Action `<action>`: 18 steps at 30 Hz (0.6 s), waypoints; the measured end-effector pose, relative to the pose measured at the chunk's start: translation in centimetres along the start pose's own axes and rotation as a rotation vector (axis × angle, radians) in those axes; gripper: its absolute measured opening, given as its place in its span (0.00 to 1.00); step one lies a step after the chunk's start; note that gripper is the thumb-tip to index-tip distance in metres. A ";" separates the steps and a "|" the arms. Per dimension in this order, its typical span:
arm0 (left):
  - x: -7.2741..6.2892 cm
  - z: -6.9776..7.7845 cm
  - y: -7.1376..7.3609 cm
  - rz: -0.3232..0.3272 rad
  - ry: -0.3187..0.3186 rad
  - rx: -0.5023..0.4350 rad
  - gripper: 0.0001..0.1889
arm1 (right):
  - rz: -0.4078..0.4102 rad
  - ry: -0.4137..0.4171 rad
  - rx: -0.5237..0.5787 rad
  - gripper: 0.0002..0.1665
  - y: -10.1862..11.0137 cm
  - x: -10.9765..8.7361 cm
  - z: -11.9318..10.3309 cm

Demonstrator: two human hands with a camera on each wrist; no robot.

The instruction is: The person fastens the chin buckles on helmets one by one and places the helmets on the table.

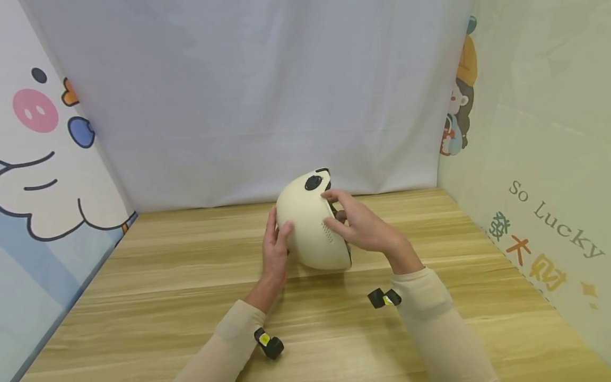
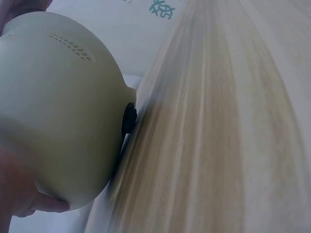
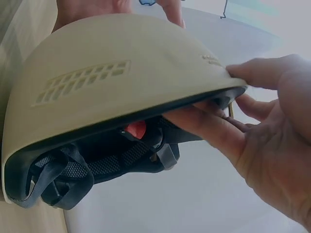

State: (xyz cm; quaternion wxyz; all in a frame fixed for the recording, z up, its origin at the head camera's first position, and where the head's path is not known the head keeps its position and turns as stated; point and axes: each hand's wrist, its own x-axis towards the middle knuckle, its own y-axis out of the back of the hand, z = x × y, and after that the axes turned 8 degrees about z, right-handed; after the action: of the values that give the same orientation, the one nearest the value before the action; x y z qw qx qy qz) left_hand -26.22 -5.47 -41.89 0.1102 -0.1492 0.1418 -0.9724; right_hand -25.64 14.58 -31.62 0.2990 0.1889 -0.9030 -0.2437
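Note:
A cream helmet (image 1: 310,228) is tilted on its side over the table, its open underside facing right. Against its rounded crown lies my left hand (image 1: 275,252), thumb on the near side and fingers round the back. My right hand (image 1: 365,223) grips the rim. In the right wrist view, the right thumb (image 3: 262,70) presses the outer shell while other fingers reach under the edge. Dark webbing straps (image 3: 68,174) and a red part (image 3: 136,129) show inside the helmet. A black oval piece (image 1: 313,183) sits on the shell. Whether the helmet touches the table cannot be told.
The wood-grain table (image 1: 191,297) spreads around the helmet. Behind it hangs a pale curtain (image 1: 248,106). Printed panels stand at both sides, the left panel (image 1: 43,175) with a cartoon animal and the right panel (image 1: 534,132) with lettering.

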 end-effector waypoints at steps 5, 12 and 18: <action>-0.1 0.1 0.0 0.001 -0.016 -0.011 0.33 | -0.018 0.019 -0.055 0.32 -0.1 0.0 -0.3; -0.1 0.1 0.0 0.016 -0.044 -0.037 0.31 | -0.048 0.050 -0.156 0.36 -0.1 0.1 -0.3; -0.1 -0.1 0.0 -0.018 -0.064 -0.046 0.32 | -0.043 0.069 -0.139 0.37 0.0 0.0 -0.3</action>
State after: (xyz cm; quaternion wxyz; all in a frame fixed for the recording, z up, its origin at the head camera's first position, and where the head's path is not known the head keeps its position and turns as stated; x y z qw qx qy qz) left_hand -26.19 -5.44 -41.98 0.1027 -0.1842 0.1593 -0.9644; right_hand -25.41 14.48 -31.39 0.3369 0.1952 -0.8689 -0.3056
